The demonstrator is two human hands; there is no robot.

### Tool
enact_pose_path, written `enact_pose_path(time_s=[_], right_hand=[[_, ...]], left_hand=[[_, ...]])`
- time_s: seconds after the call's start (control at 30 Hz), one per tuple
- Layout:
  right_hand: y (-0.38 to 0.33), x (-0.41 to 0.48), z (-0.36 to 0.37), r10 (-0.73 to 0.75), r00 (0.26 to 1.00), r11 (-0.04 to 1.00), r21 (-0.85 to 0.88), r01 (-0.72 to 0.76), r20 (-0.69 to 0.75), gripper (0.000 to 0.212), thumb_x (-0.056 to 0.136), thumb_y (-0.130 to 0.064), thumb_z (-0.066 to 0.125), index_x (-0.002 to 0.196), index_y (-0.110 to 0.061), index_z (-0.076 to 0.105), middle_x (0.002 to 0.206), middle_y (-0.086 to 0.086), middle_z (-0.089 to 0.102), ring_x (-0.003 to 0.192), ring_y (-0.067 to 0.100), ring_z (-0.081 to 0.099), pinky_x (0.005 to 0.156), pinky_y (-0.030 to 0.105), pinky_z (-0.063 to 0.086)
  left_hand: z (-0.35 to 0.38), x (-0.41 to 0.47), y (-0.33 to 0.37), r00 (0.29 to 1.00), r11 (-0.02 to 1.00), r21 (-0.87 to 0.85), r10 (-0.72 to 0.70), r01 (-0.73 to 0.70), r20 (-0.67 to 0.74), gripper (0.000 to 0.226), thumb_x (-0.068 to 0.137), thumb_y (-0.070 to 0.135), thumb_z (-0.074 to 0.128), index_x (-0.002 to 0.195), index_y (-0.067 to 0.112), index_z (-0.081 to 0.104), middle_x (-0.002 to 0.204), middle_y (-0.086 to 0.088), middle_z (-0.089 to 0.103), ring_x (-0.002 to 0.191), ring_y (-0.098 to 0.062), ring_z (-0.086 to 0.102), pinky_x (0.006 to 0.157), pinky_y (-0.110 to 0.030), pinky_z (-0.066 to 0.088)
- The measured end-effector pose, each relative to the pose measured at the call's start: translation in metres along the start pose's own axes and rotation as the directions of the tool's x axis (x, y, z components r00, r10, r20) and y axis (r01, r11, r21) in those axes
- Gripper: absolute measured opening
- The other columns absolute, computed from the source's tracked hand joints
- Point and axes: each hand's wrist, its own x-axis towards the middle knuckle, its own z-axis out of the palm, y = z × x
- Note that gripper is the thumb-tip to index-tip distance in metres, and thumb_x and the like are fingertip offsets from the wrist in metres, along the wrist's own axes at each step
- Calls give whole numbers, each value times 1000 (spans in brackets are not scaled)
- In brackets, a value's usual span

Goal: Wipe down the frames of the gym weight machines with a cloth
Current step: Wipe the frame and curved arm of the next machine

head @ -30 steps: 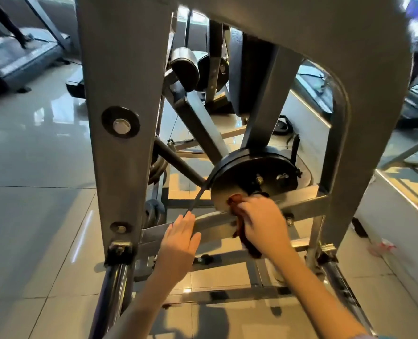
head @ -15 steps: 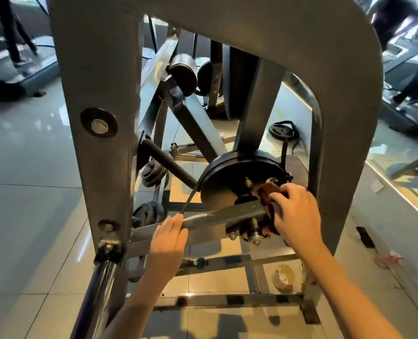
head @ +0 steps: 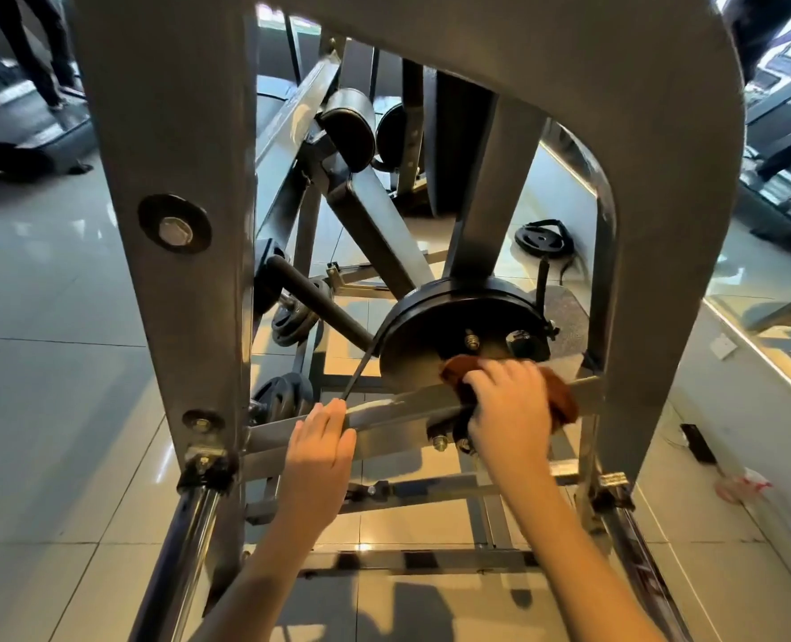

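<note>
Leftward along the crossbar [head: 398, 412] my right grip [head: 509, 410] has slid, away from the right upright toward picture centre. Overhead arches the grey machine frame [head: 166, 132]; I cannot tell whether it is wiped, and the lower rails [head: 430, 491] likely still wait. Just above the bar sits the black pulley disc [head: 430, 326]. My right grip is closed around the brown cloth [head: 562, 400], pressing it on the bar, while my left grip [head: 322, 449] lies flat and open on the bar, lower centre. Bare bar between them leaves room for a stroke; the bolts [head: 440, 442] underneath could snag the cloth.
</note>
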Motion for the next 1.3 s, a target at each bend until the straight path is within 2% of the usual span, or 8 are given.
enact_pose_path(time_s=[0.13,0.37,0.53,0.8,0.93,1.07,1.2,1.3], right_hand=[[2,-2,11,-181,982,973,138,186,-49,14,87,-22,56,91,-18,69,99,1,66,96,24,61,99,43,43],[1,3,4,24,998,994,107,-18,-57,22,87,-28,44,85,-19,64,89,-1,63,91,22,57,97,44,42],[-22,10,23,-187,980,969,173,173,64,13,87,-25,56,92,-23,67,93,-3,66,97,24,60,102,42,38],[-22,14,9,-45,994,996,76,38,100,14,84,-18,65,98,-20,68,101,1,69,103,26,61,101,47,39],[-59,28,23,-220,902,972,162,170,373,26,95,-22,49,119,-23,60,124,-3,58,120,20,47,99,35,40],[-9,21,11,-265,954,949,215,231,143,16,81,-15,59,91,-22,70,95,-3,70,93,26,64,89,42,48],[-49,20,23,-268,924,952,223,210,272,20,87,-15,61,103,-21,70,111,-2,68,109,22,58,99,37,41],[-79,24,32,-341,875,932,241,269,343,28,96,-21,48,121,-24,61,131,-6,58,125,15,46,105,28,32]], left_hand=[[2,-2,-1,1000,1000,-11,-2,2,16,31,88,28,57,96,1,71,122,-19,65,111,-38,63,80,-53,57],[-3,-1,-2,994,999,-34,-9,13,110,32,69,19,84,94,3,73,123,-19,64,111,-39,63,80,-56,57],[-7,-2,0,991,1000,-8,-11,13,131,31,67,13,85,93,2,72,124,-20,63,111,-39,63,85,-56,55],[-12,0,2,983,998,-65,-5,17,182,28,66,10,84,90,1,71,125,-22,63,113,-40,62,80,-58,56],[-17,2,-4,988,994,-98,52,-38,148,21,75,11,67,92,-1,71,120,-22,64,108,-39,65,84,-52,56],[-20,0,-10,980,984,-169,87,-56,180,27,84,16,54,98,-2,69,125,-23,61,115,-41,60,86,-53,55],[-27,-1,-6,942,900,-336,-187,278,280,61,97,40,23,141,3,45,149,-13,42,140,-29,36,117,-32,24],[-36,0,-7,915,844,-392,-248,365,318,57,101,40,19,140,6,44,141,-19,50,135,-34,43,114,-48,32]])
